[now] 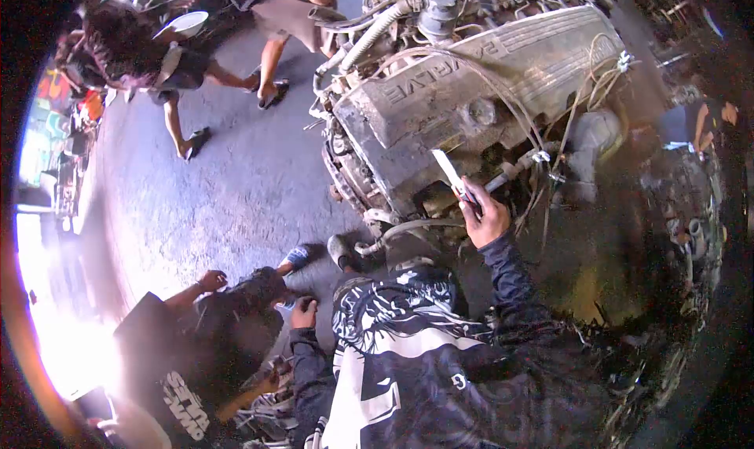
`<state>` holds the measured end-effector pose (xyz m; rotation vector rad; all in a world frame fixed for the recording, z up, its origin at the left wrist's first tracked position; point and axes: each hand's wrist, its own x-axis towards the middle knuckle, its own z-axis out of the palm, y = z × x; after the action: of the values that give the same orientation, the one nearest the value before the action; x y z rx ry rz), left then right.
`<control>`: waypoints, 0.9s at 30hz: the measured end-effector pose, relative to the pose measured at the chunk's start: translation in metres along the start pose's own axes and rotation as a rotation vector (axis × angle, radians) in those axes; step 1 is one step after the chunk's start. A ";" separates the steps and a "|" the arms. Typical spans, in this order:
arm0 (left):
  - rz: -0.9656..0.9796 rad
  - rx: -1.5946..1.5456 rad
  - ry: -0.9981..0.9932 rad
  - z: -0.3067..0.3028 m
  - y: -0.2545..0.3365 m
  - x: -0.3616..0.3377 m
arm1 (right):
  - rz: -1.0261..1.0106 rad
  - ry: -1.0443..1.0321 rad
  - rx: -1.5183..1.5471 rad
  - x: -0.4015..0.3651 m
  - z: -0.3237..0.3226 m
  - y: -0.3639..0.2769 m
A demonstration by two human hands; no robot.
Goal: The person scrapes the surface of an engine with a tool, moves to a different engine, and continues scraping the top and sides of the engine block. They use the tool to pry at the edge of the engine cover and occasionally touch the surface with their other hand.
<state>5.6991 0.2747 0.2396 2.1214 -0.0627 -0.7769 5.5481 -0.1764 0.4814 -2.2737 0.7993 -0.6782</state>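
My right hand (486,217) reaches out over the side of a large, greasy engine (440,96) with "24 VALVE" cast into its cover. Its fingers are closed around a slim tool with a flat white blade (447,167), which points up and left towards the engine. The exact kind of tool does not show. Below the engine, my left hand (304,313) hangs beside my left leg with its fingers curled in, hiding whatever may be in them.
Loose cables (542,147) and a hose (408,228) hang about the engine. A person in a dark printed shirt (188,363) is close on my left. Other people (181,64) walk or stand on the grey floor (228,182) beyond. Bright light comes from the lower left.
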 end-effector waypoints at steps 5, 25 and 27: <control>0.257 0.337 -0.143 -0.030 -0.018 0.070 | 0.059 0.066 -0.105 -0.017 0.020 -0.015; -0.349 -0.145 -0.604 -0.077 -0.161 0.263 | 0.275 0.174 -0.006 -0.021 0.028 -0.053; -0.322 -0.145 -0.490 -0.067 -0.137 0.237 | 0.372 0.153 -0.107 -0.026 0.039 -0.049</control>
<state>5.8966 0.3357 0.0477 1.7836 0.0747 -1.4363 5.5728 -0.1136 0.4824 -2.0990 1.3189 -0.6504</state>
